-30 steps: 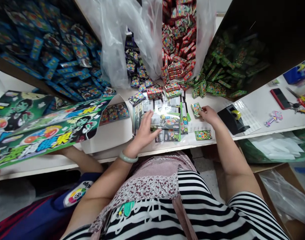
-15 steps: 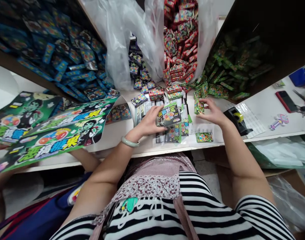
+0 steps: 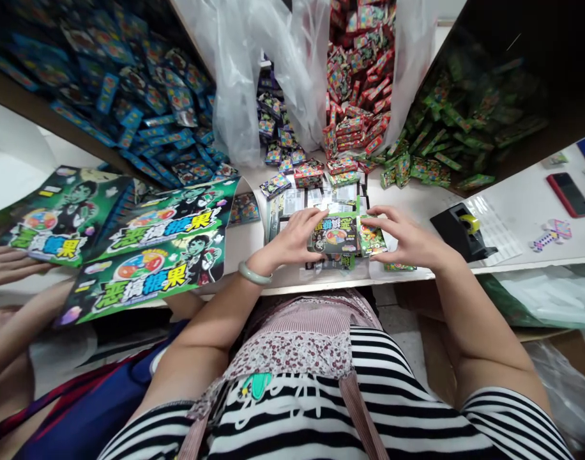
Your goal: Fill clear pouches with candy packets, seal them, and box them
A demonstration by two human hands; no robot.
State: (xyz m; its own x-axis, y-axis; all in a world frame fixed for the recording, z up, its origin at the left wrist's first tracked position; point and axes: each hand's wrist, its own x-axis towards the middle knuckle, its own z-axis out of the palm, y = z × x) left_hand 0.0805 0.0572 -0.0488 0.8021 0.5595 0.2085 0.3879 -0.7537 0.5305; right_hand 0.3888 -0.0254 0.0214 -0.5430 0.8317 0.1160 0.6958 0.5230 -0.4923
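Observation:
My left hand [image 3: 299,236] is closed around the left end of a dark box [image 3: 333,234] with green edges and bright Chinese lettering. Between the thumb and fingers of my right hand [image 3: 405,236] is a small green candy packet [image 3: 371,237], held up against the box's right end. Whether the packet is partly inside the box I cannot tell. Beneath my hands lie flat printed pieces [image 3: 341,262], mostly covered. Another green packet [image 3: 398,267] lies on the table under my right hand, partly hidden. Just beyond the box are a purple packet [image 3: 275,185] and red packets [image 3: 308,172].
Blue packets [image 3: 172,140] fill a carton at the left. Purple, red [image 3: 357,108] and green packets [image 3: 426,166] are heaped behind. A co-worker's hand [image 3: 7,265] holds printed card sheets [image 3: 153,255] at left. A tape dispenser [image 3: 465,233] and phone [image 3: 569,193] stand right.
My right hand has brought the green packet left and down to the box's end. The box has tilted slightly in my left hand. The co-worker's card sheets have shifted, and the view has moved a little.

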